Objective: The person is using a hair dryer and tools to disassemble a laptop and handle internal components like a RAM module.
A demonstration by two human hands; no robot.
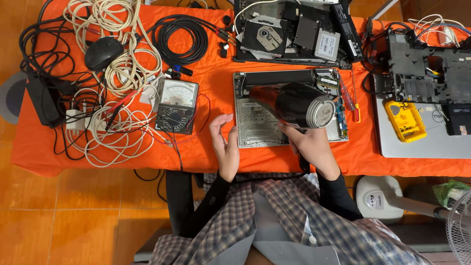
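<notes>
Plaid sleeves (274, 221) fill the near edge, with both forearms reaching up over the orange table (206, 152). Her right hand (309, 142) is clamped on the handle of a black heat gun (294, 104), whose barrel lies across an opened laptop base (260, 125) with its round silver nozzle turned toward the right. That base sits close to the table's near edge, square to it. Just beside its left edge, the left hand (223, 140) stands on its side, fingers loosely apart and holding nothing; whether it touches the base I cannot quite tell. Left of it a meter (176, 105) rests among white cables (117, 73), with a mouse (103, 53) farther back. Bare cloth between hand and meter leaves some room. Right of the base lie a screwdriver (354, 103), then a yellow tester (405, 120) on a silver laptop (422, 142) reaching the right edge.
</notes>
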